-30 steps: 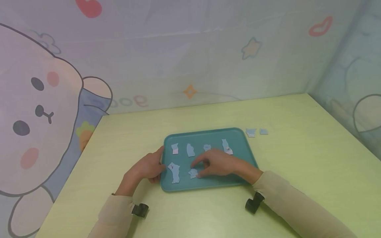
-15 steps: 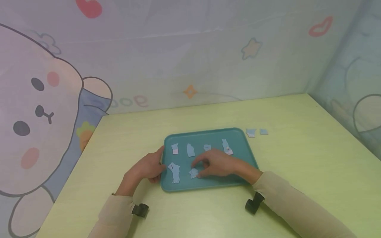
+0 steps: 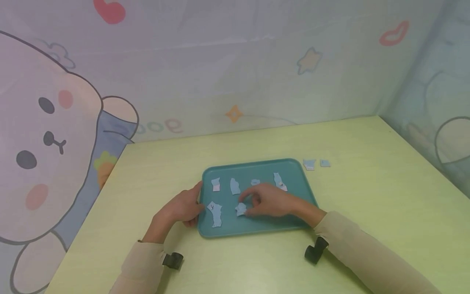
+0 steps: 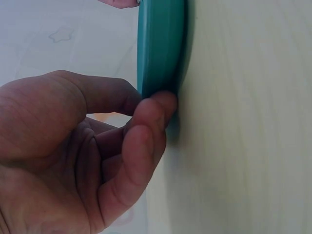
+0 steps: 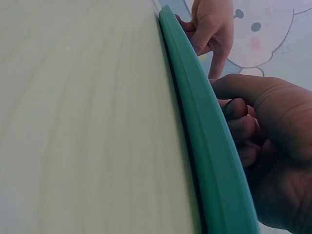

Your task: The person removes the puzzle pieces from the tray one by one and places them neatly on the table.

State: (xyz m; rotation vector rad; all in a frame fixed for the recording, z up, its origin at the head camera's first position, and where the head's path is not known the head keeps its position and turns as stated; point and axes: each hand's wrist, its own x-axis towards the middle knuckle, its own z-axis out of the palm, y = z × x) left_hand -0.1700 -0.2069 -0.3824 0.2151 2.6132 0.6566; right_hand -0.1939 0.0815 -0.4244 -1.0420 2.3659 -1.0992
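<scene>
A green tray [image 3: 253, 227] lies on the table. At its left edge my left hand [image 3: 185, 205] grips the rim; the left wrist view has the thumb on top and fingertips beneath. Over the tray's middle, my right hand [image 3: 271, 200] pinches a small pale blue scrap of paper [image 3: 240, 209] between thumb and index finger. To its left lies a long ragged scrap [image 3: 216, 214]. Behind them is a row of more scraps, among them one with a pink end [image 3: 216, 184] and a narrow one [image 3: 235, 186]. In the right wrist view, the tray's side hides the fingertips.
Two further scraps, a larger one [image 3: 309, 164] and a smaller one [image 3: 324, 163], lie on the yellow table [image 3: 352, 196] beyond the tray's right back corner. A printed cloth [image 3: 264, 81] with a bear and stars hangs behind the table.
The small scrap under my right hand has shifted slightly right and away from me, along with the fingertips. The left hand and tray have stayed put.
</scene>
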